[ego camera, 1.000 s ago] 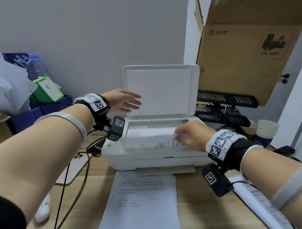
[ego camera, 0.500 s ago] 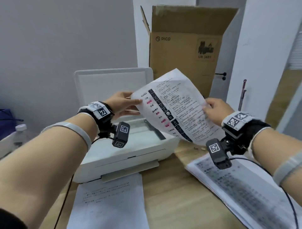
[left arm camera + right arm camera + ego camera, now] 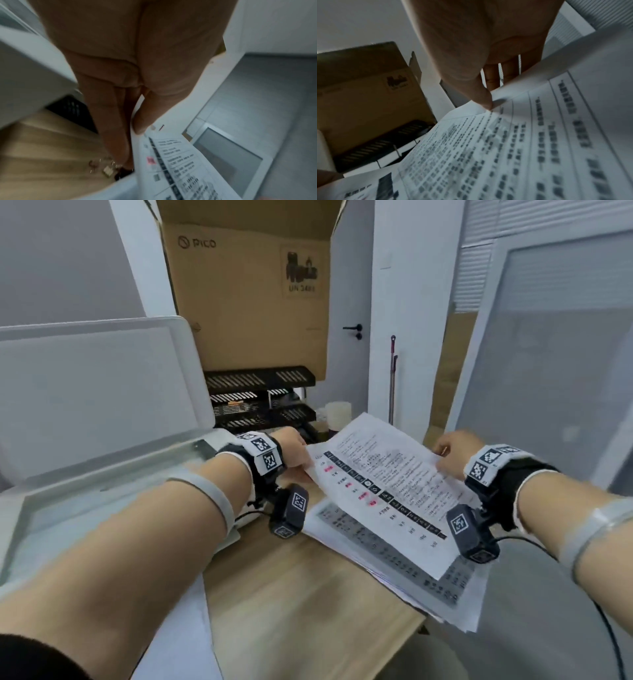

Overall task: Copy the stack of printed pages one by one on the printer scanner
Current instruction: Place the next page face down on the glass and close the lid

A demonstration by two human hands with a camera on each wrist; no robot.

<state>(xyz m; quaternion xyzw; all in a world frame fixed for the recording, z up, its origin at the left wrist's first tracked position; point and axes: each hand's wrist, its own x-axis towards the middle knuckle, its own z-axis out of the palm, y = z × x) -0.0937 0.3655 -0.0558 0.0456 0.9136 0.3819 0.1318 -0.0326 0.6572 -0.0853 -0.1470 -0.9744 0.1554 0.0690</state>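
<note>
A printed page [image 3: 383, 484] with black table rows and red marks hangs face up between my two hands, just above the stack of printed pages [image 3: 394, 559] on the desk's right side. My left hand [image 3: 296, 455] pinches its left edge, thumb on top in the left wrist view [image 3: 142, 121]. My right hand [image 3: 452, 455] pinches the far right edge, thumb pressed on the page [image 3: 522, 148] in the right wrist view. The white printer [image 3: 68, 501] stands at the left with its scanner lid [image 3: 96, 392] raised and the glass bare.
A large cardboard box [image 3: 246, 296] stands behind a black slotted rack [image 3: 257, 395]. Paper cups [image 3: 337, 412] sit beside the rack. A printed sheet [image 3: 178, 638] lies in front of the printer. The wooden desk [image 3: 291, 611] ends near the stack's right corner.
The page came off the scanner glass and travelled right and down, from in front of the box to just above the stack. My left hand moved from the lid to the page's left edge.
</note>
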